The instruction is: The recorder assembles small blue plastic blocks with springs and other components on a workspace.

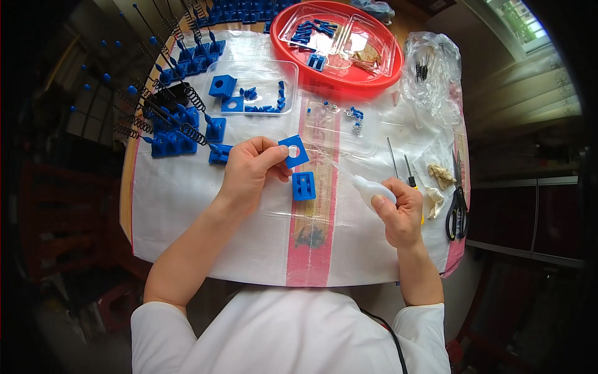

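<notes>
Between the thumb and fingers of my left hand (254,167) is a blue square plate (299,155) with a round hole, held tilted above the table. My right hand (402,212) is closed around a white squeeze bottle (372,188). The bottle's long thin nozzle points up and left toward the plate; whether its tip touches the plate I cannot tell. Just below the plate, a blue block with slots (304,186) rests on the covered table, touched by neither hand.
A clear tray (293,70) of blue parts stands behind my left hand. Blue bases with springs and rods (174,142) crowd the left. A red basin (367,88) is at the back. Screwdrivers (408,168) and black scissors (458,212) lie right, near a plastic bag (439,93).
</notes>
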`<state>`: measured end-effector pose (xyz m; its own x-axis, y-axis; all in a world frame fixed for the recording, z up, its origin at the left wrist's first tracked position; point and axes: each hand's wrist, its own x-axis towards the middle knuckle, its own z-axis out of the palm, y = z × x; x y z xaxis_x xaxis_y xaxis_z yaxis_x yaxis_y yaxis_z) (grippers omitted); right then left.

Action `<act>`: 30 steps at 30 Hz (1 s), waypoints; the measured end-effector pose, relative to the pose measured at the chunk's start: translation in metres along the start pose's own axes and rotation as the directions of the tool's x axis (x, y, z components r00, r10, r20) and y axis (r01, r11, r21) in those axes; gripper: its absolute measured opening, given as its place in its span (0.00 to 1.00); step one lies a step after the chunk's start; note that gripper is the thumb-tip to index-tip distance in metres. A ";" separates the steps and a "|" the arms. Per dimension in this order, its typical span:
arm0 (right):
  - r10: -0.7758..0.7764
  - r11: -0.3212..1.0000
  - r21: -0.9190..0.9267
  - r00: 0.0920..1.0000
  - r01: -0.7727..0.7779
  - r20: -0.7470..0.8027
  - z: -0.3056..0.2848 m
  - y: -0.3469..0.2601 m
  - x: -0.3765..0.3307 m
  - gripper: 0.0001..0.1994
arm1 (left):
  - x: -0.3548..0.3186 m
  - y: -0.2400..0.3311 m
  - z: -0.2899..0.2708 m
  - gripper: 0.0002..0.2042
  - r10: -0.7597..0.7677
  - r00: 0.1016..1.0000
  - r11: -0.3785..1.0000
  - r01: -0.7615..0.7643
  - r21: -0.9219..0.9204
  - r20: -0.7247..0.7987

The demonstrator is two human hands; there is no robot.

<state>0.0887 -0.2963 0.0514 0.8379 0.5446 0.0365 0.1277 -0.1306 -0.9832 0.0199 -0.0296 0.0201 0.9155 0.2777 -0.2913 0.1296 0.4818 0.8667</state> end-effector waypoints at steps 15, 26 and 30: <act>-0.031 0.999 0.012 1.000 0.031 0.005 -0.001 -0.003 -0.001 0.09 | 0.000 0.000 0.000 0.06 -0.006 1.000 1.000 0.006 -0.002 -0.001; -0.062 0.998 0.007 0.997 0.062 0.049 0.003 -0.001 -0.001 0.09 | -0.001 0.003 0.003 0.06 -0.054 0.998 0.997 0.055 0.050 -0.023; -0.050 0.999 0.019 0.997 0.049 0.055 0.004 0.001 -0.001 0.09 | -0.001 0.004 0.003 0.06 -0.055 0.998 0.998 0.056 0.042 -0.027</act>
<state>0.0855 -0.2936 0.0501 0.7999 0.5954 0.0754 0.1583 -0.0881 -0.9835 0.0203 -0.0307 0.0253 0.8963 0.2730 -0.3495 0.1969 0.4612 0.8652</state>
